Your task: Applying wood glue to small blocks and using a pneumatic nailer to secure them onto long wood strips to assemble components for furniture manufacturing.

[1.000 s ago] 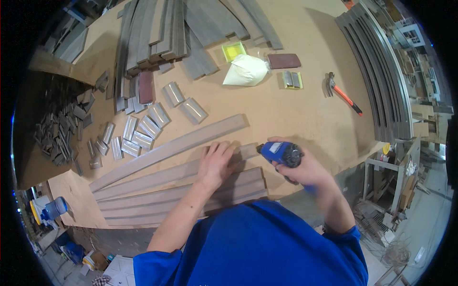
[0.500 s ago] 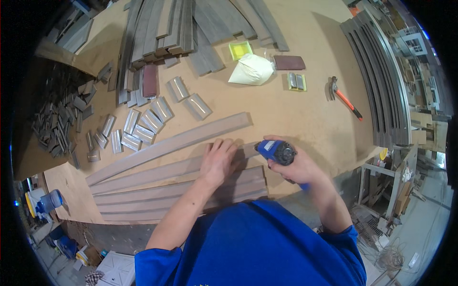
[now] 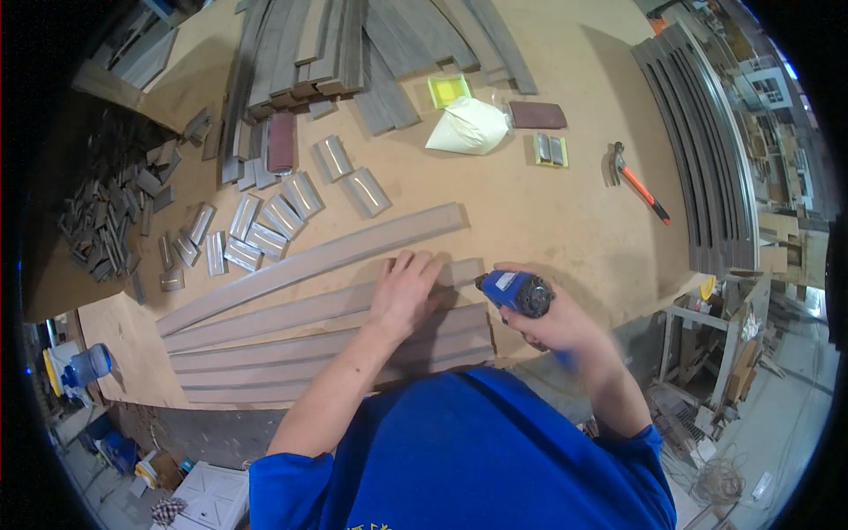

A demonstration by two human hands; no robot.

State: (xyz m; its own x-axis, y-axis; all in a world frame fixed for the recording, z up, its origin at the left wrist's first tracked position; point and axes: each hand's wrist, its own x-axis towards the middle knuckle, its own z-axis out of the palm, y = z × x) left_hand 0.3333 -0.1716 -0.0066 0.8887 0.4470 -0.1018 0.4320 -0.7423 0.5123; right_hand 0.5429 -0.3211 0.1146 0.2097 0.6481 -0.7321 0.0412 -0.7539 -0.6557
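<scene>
My right hand (image 3: 565, 320) grips a blue and black cordless drill (image 3: 521, 292), its front pointing left toward the end of a brown-grey wooden strip (image 3: 291, 315). A small gap seems to lie between the drill's front and the strip; no bit can be made out. My left hand (image 3: 406, 291) is on that same strip near its right end, fingers bent over it, their tips partly hidden. Farther from me lies another long strip (image 3: 318, 261), angled up to the right. Several more strips (image 3: 433, 343) lie side by side at the near edge, partly under my left forearm.
Small grey blocks with metallic strips (image 3: 283, 216) lie left of centre. Beyond are stacked boards (image 3: 340, 66), a pale bag (image 3: 468, 126), a yellow-green box (image 3: 449, 89) and a maroon sanding pad (image 3: 537, 115). A hammer (image 3: 638, 181) and long dark profiles (image 3: 707, 150) are right.
The drill and my right hand have shifted slightly right and toward me, uncovering the strip's right end. My left hand stays on the strip.
</scene>
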